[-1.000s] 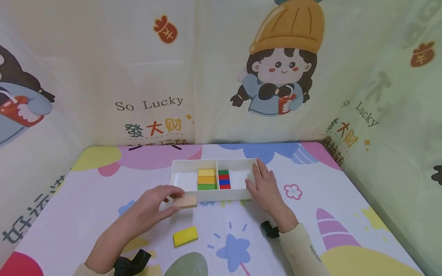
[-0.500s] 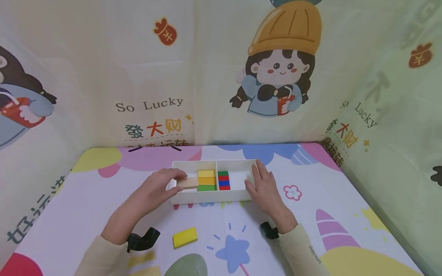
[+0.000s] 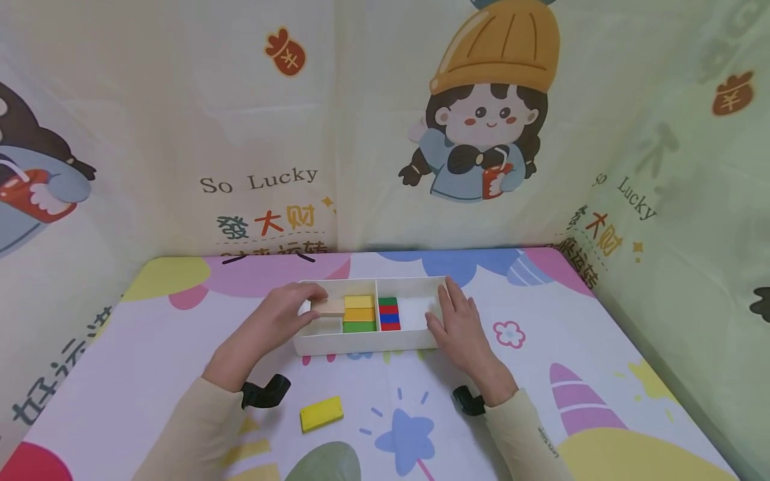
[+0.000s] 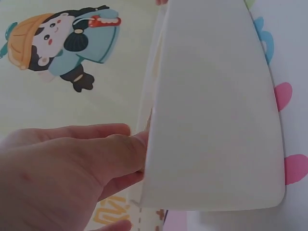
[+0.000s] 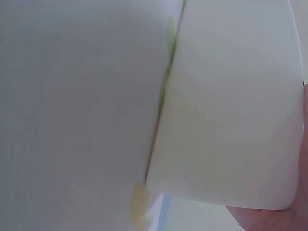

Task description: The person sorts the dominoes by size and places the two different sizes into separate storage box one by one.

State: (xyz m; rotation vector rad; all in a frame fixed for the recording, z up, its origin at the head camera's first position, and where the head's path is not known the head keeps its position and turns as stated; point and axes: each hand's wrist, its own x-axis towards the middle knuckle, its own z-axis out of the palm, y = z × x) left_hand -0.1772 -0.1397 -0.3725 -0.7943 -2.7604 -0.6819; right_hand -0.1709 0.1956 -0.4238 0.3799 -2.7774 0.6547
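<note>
My left hand [image 3: 283, 306] pinches a plain wooden block [image 3: 328, 308] between thumb and fingers, inside the left compartment of a white divided box [image 3: 367, 343]. The block lies beside yellow [image 3: 359, 302], orange [image 3: 359, 314] and green [image 3: 359, 327] blocks stacked along the divider. My right hand [image 3: 466, 327] holds the box's right end, thumb over the rim and fingers along the end wall. Small green, red and blue blocks [image 3: 389, 314] line the right compartment's left side. In the left wrist view the box wall [image 4: 216, 110] hides most of the pinched block.
A yellow block [image 3: 321, 414] lies on the patterned tabletop [image 3: 481, 454] in front of the box. Black wrist cameras [image 3: 267, 391] are worn on both wrists. A printed curtain [image 3: 373, 167] hangs behind the table and at its sides.
My left hand has carried the wooden block from in front of the box over the wall into the left compartment, then farther back. The right hand stays at the box's right end.
</note>
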